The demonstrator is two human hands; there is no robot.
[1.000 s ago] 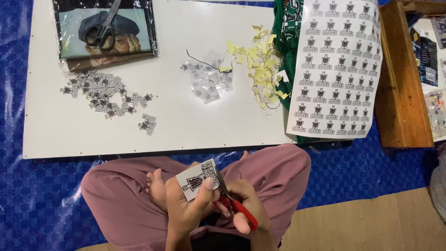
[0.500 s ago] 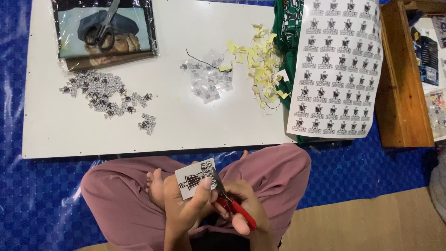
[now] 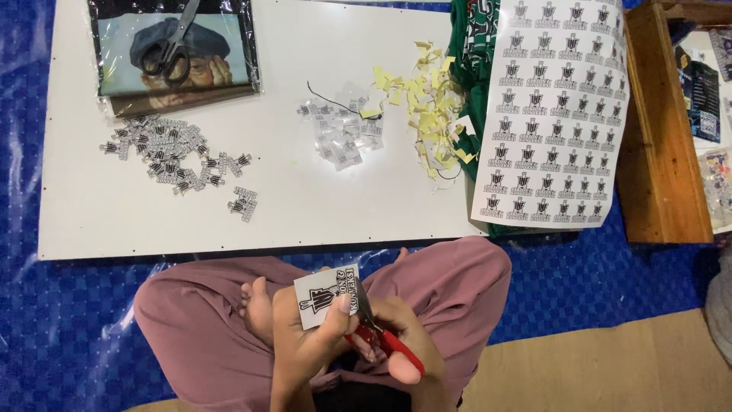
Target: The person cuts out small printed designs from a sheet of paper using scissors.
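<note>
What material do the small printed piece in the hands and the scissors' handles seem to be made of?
The printed piece looks like thin white paper or sticker sheet: flat, matte, with a slight bend. The scissors have red, smooth handles, probably plastic, and grey blades, probably metal.

glossy paper sticker (image 3: 326, 296), red plastic-handled metal scissors (image 3: 380, 333), smooth matt white worktop (image 3: 305, 206), shiny blue plastic floor sheet (image 3: 61, 320)

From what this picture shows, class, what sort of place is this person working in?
Probably a home craft spot on the floor: a white board over a blue mat, a printed sticker sheet, piles of cut stickers, and red-handled scissors in the right hand.
</note>
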